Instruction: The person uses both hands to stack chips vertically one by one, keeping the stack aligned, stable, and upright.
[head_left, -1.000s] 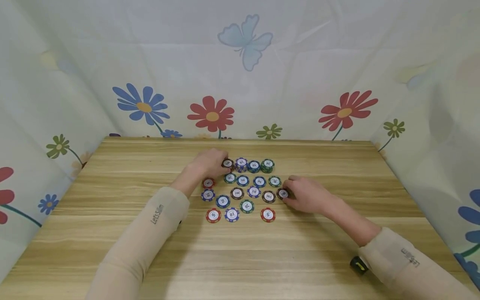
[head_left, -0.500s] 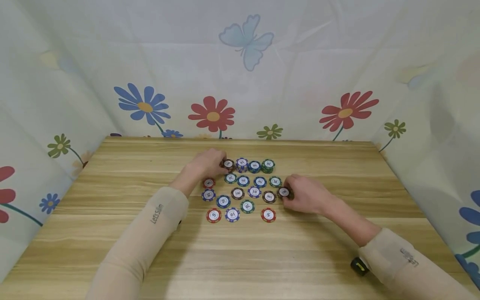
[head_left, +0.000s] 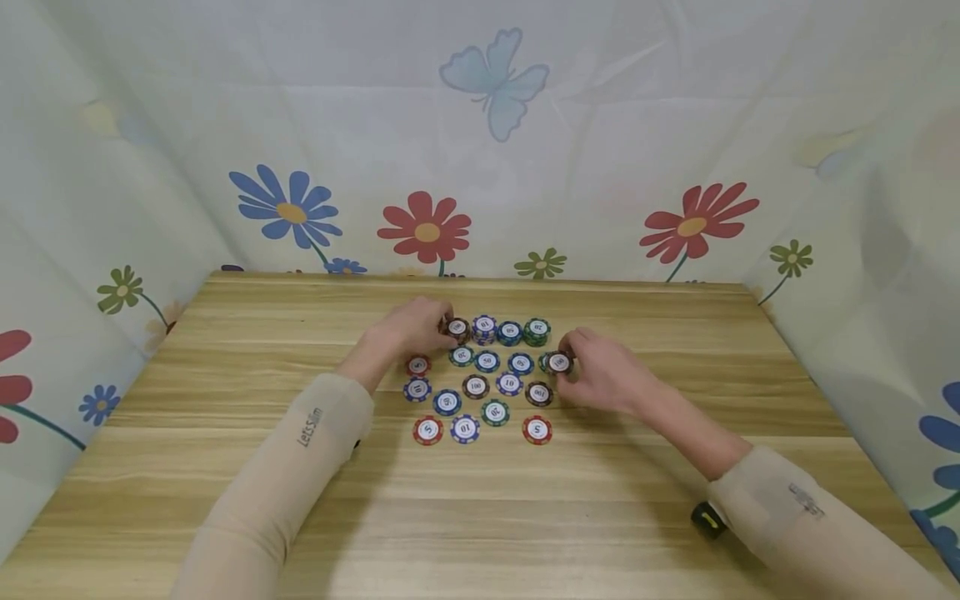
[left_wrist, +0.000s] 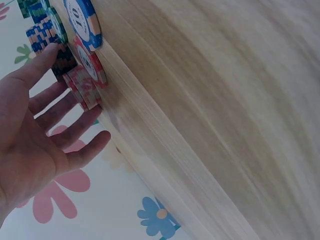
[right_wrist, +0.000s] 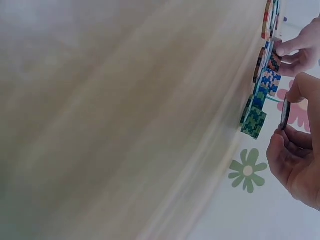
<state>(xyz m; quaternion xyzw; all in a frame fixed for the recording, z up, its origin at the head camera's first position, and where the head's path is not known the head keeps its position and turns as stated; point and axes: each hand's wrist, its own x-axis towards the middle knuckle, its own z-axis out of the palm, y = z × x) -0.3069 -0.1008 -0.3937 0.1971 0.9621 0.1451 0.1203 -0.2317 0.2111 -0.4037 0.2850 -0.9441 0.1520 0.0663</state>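
The left sleeve (head_left: 277, 483) reads "Let'sSlim". Beyond it, the left hand (head_left: 412, 327) grips the dark stack (head_left: 457, 331) between thumb and fingers, seemingly to steady it, over a red stack (left_wrist: 82, 89). Rightward from that hand stand stacks topped 10 (head_left: 484, 329), 50 (head_left: 510, 333) and 20 (head_left: 537, 332), apparently grouped by value. Between the hands and nearer the person, loose chips (head_left: 465, 429) lie on the bench (head_left: 480, 517), showing 5, 10, 20, 50 and 100. The right hand (head_left: 603, 372) pinches a 100 chip (head_left: 558, 362) by its rim, presumably to keep it level; the right sleeve (head_left: 795, 500) has blurred print.
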